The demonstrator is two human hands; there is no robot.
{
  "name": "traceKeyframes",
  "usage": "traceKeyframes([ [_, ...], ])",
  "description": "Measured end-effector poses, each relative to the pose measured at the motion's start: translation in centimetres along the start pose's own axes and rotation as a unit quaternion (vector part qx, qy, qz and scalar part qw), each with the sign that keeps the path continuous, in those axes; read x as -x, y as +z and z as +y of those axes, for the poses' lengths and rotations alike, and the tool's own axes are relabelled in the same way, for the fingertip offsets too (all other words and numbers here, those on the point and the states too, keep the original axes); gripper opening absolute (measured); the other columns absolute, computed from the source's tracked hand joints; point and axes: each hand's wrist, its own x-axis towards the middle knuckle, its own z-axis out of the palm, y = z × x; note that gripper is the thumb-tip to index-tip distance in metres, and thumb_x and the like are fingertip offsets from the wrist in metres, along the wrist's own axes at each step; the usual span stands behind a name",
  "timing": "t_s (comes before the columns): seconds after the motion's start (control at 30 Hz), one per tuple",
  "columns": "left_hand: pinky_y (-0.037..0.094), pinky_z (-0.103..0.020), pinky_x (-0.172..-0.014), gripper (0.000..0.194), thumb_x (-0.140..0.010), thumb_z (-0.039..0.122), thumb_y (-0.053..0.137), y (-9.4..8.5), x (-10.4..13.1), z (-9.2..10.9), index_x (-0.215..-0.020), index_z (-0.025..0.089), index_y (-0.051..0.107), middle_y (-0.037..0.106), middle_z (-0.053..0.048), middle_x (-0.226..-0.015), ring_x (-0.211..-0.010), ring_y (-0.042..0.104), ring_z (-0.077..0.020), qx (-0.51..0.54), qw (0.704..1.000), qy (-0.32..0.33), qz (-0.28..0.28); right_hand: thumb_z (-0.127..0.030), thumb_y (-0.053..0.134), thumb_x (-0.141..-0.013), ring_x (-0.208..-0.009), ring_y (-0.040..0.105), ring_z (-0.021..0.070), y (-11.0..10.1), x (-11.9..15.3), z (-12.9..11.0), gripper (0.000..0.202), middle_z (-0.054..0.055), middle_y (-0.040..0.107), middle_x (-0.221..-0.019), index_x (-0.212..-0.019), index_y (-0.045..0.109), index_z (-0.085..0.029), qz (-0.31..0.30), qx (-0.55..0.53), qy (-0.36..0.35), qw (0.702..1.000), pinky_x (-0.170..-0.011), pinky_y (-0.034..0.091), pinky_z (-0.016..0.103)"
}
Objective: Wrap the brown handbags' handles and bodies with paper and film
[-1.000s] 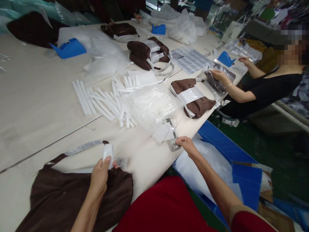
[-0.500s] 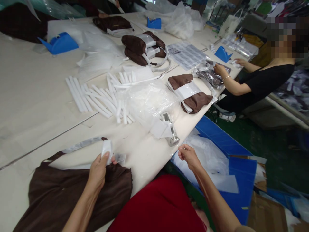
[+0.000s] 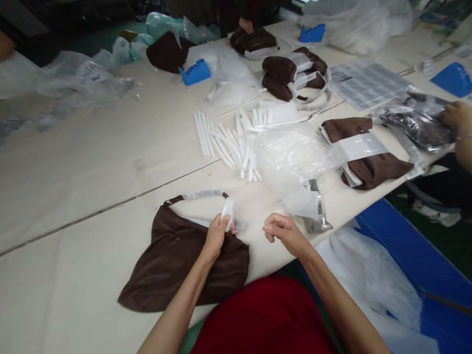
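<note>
A dark brown bag [image 3: 184,260] lies flat at the near edge of the table, its strap [image 3: 202,194] partly wrapped in pale film. My left hand [image 3: 217,235] grips a white wrapping piece [image 3: 228,211] around the strap's right end, above the bag's top edge. To the right, my right hand [image 3: 282,230] is raised over the table with curled fingers; whether anything small is between them cannot be made out. Just beyond it lies a metal tape dispenser [image 3: 317,209], with white sheets [image 3: 302,201] against it.
White foam tubes [image 3: 228,140] and clear plastic [image 3: 295,152] lie mid-table. A wrapped brown bag [image 3: 368,152] sits at right, near another person's hand [image 3: 457,115]. More brown bags [image 3: 280,71] and a blue dispenser [image 3: 195,72] stand farther back. A blue bin [image 3: 413,250] is below the edge.
The view has swung left, so the table things appear farther right. My left hand still holds the white piece at the strap. My right hand appears closer to my left hand.
</note>
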Motion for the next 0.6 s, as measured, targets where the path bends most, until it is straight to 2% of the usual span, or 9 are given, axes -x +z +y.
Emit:
traceKeyframes([
  [0.1,0.039,-0.027,-0.062,0.037,-0.084,0.055,0.055,-0.2,0.2,-0.5,-0.073,0.020,0.055,0.057,0.003,-0.058,-0.058,0.051,-0.0147,0.006,1.000,0.010,0.002,-0.048,0.070,-0.081,-0.057,0.054,0.0118,3.6,-5.7,0.0,0.032,-0.004,0.056,-0.056,-0.075,0.057,-0.018,-0.101,-0.020,-0.008,0.995,-0.059,0.038,0.026],
  [0.2,0.039,-0.027,-0.062,0.035,-0.085,0.054,0.055,-0.3,0.3,-0.9,-0.077,0.020,0.056,0.057,0.004,-0.059,-0.058,0.051,-0.0147,0.010,1.000,0.018,0.003,-0.054,0.072,-0.077,-0.052,0.060,0.0140,5.2,-8.7,2.0,0.043,-0.007,0.049,-0.048,-0.067,0.049,-0.019,-0.115,-0.015,0.028,0.993,-0.051,0.032,0.023],
  [0.37,0.041,-0.028,-0.063,0.033,-0.087,0.051,0.051,-0.5,0.5,-1.3,-0.078,0.020,0.056,0.058,0.002,-0.060,-0.057,0.052,-0.0155,0.012,1.000,0.019,-0.014,-0.057,0.073,-0.074,-0.047,0.061,0.0139,5.2,-9.6,4.2,0.048,-0.009,0.045,-0.044,-0.063,0.045,-0.020,-0.110,-0.003,0.053,0.993,-0.047,0.025,0.022],
  [0.6,0.041,-0.029,-0.066,0.038,-0.087,0.056,0.054,-0.8,0.7,-1.3,-0.077,0.020,0.059,0.059,0.001,-0.062,-0.060,0.053,-0.0163,0.037,0.999,0.018,-0.018,-0.058,0.070,-0.076,-0.045,0.055,0.0110,4.8,-9.7,4.2,0.047,-0.008,0.045,-0.044,-0.063,0.046,-0.020,-0.118,-0.004,0.067,0.991,-0.048,0.024,0.023],
])
